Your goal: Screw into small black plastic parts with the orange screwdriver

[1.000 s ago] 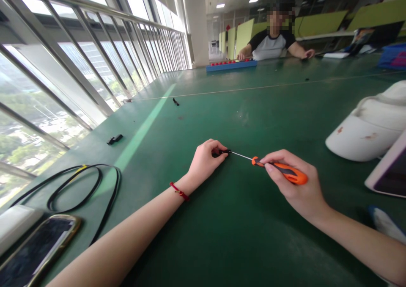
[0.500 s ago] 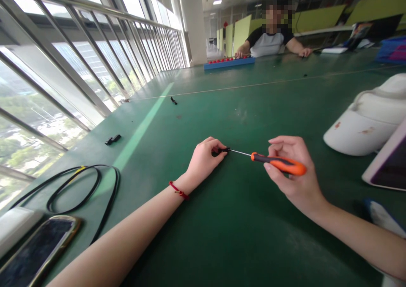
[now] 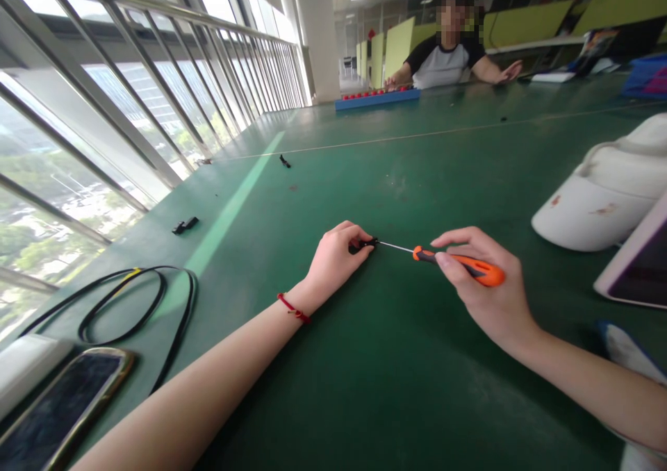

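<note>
Between thumb and fingers, my left hand [image 3: 336,255] pinches a small black part [image 3: 369,242] low over the green table; much of the part is hidden by the fingers, and its kind is unclear. My right hand [image 3: 487,283] is closed around the handle of an orange-and-black screwdriver [image 3: 482,269], thumb and fingers on its front half. The thin metal shaft points left, and its tip meets the right end of the black part.
At left lie a coiled black cable [image 3: 161,290], a phone [image 3: 67,408] and small black pieces [image 3: 185,226]. A white container [image 3: 588,207] and a pale-framed device [image 3: 636,269] stand at right. Across the table [image 3: 333,179] a person [image 3: 442,61] sits behind a blue tray [image 3: 378,100].
My right thumb and fingers have shifted on the screwdriver handle, the thumb now over it. My left hand stays in place. The person opposite has raised one hand.
</note>
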{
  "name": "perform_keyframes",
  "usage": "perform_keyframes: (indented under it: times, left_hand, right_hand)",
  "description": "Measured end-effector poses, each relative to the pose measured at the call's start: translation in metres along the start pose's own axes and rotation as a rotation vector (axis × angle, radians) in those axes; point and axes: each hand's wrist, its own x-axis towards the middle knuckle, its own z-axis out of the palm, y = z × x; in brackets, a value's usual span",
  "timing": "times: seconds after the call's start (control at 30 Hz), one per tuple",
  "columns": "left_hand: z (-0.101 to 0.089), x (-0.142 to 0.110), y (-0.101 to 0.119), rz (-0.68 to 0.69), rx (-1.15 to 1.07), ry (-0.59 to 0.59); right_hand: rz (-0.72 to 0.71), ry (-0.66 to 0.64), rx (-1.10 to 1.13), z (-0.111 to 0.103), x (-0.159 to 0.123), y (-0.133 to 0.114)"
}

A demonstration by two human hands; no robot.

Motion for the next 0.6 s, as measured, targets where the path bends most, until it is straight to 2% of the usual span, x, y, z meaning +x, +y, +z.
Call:
perform_keyframes:
  times: [0.07, 0.2, 0.27, 0.4, 0.53, 0.6]
  left_hand:
    - [0.0002, -0.0003, -0.0005, 0.005, 0.001, 0.002]
    - [0.0004, -0.0008, -0.0008, 0.009, 0.005, 0.002]
    - [0.0005, -0.0009, -0.0008, 0.013, 0.010, 0.000]
    - [0.0009, -0.0007, -0.0011, 0.019, 0.018, 0.002]
    - [0.0010, -0.0006, -0.0008, 0.016, 0.014, 0.004]
    - [0.0009, -0.0007, -0.0004, 0.018, 0.015, 0.007]
  right_hand:
    - [0.012, 0.003, -0.035, 0.0002, -0.0011, -0.0010]
    - [-0.078, 0.105, 0.008, 0.0013, -0.0013, 0.0002]
    - [-0.085, 0.078, 0.032, 0.0012, -0.0011, 0.0008]
    - [-0.011, -0.016, -0.029, 0.0003, -0.0018, -0.0004]
    - [-0.091, 0.113, -0.014, 0.0011, -0.0014, 0.0001]
    - [-0.118, 0.120, 0.007, 0.0010, -0.0009, 0.0008]
